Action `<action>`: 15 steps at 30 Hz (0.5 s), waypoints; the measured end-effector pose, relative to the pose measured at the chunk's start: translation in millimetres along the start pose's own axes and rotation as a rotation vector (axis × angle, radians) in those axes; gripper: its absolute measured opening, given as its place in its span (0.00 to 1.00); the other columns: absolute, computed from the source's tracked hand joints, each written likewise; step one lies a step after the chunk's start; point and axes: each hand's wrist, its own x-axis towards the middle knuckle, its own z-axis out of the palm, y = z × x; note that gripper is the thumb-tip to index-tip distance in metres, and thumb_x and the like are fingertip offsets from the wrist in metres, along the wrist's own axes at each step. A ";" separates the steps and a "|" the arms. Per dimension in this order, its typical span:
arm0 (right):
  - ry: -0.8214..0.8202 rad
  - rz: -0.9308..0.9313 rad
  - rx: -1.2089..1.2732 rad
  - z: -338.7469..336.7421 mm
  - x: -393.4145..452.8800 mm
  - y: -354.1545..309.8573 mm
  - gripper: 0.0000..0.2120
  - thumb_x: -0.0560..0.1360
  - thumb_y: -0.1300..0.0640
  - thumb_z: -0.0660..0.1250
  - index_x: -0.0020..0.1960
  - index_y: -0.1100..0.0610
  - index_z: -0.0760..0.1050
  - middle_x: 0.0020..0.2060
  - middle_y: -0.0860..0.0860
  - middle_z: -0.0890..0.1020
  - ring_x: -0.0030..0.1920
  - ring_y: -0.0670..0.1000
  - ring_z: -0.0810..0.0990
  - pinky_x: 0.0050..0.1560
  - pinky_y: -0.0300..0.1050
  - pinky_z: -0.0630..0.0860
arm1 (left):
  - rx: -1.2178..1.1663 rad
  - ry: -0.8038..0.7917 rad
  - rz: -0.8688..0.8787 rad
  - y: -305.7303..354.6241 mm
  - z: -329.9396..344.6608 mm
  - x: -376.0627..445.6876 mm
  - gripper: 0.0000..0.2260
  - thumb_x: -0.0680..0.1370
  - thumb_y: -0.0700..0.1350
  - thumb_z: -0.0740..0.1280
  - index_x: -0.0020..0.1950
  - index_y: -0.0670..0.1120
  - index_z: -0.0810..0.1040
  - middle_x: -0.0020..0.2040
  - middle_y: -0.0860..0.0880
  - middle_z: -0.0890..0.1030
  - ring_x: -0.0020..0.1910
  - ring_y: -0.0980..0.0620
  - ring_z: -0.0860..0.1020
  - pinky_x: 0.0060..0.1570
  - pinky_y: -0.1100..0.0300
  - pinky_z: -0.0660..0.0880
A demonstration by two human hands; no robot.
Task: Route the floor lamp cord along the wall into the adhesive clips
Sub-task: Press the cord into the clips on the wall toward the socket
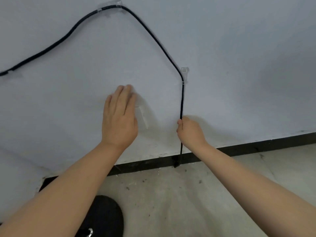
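Cord going up the wall, clip by clip

A person is working against a pale wall [239,40], where the black lamp cord [148,31] is already sitting in two clear adhesive clips: an upper clip [111,7] near the wall's top edge and a lower clip [184,74] further right, just above the hands. The cord is also running off toward the wall's left edge, where a third fixing is too blurred to confirm. The left hand [119,120] is lying open and flat on the wall, fingers spread, holding nothing. The right hand [189,130] is gripping the cord in a closed fist and drawing the hanging length taut toward the dark baseboard [256,147]. By the look of it, most of the run is secured; the stretch down to the floor is still waiting.
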 end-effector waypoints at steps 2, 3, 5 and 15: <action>-0.028 -0.005 -0.075 5.1 -1.7 -4.6 0.17 0.79 0.62 0.49 0.33 0.59 0.65 0.32 0.55 0.74 0.39 0.57 0.72 0.34 0.40 0.57 | 0.031 -0.047 -0.080 -11.4 6.1 -11.7 0.24 0.67 0.25 0.68 0.63 0.27 0.69 0.66 0.28 0.69 0.66 0.27 0.66 0.63 0.33 0.63; -0.042 0.001 -0.080 7.3 -1.1 -6.5 0.17 0.79 0.62 0.49 0.33 0.60 0.66 0.33 0.57 0.75 0.40 0.59 0.73 0.34 0.40 0.58 | 0.042 -0.062 -0.113 -16.0 9.3 -16.3 0.25 0.68 0.27 0.69 0.64 0.27 0.67 0.67 0.27 0.67 0.67 0.28 0.64 0.64 0.34 0.61; -0.067 0.015 -0.076 10.0 2.7 -10.5 0.15 0.79 0.61 0.49 0.40 0.63 0.71 0.43 0.65 0.80 0.47 0.62 0.77 0.41 0.44 0.66 | 0.052 -0.081 -0.136 -22.2 15.6 -22.6 0.27 0.69 0.30 0.71 0.65 0.27 0.66 0.67 0.27 0.67 0.67 0.28 0.65 0.64 0.35 0.62; -0.011 0.263 0.100 29.0 -5.8 -4.3 0.19 0.78 0.59 0.53 0.48 0.75 0.73 0.48 0.71 0.80 0.44 0.63 0.78 0.55 0.63 0.75 | 0.034 -0.014 -0.103 -32.0 37.5 -35.9 0.30 0.63 0.26 0.73 0.64 0.27 0.69 0.65 0.28 0.71 0.63 0.28 0.69 0.62 0.39 0.60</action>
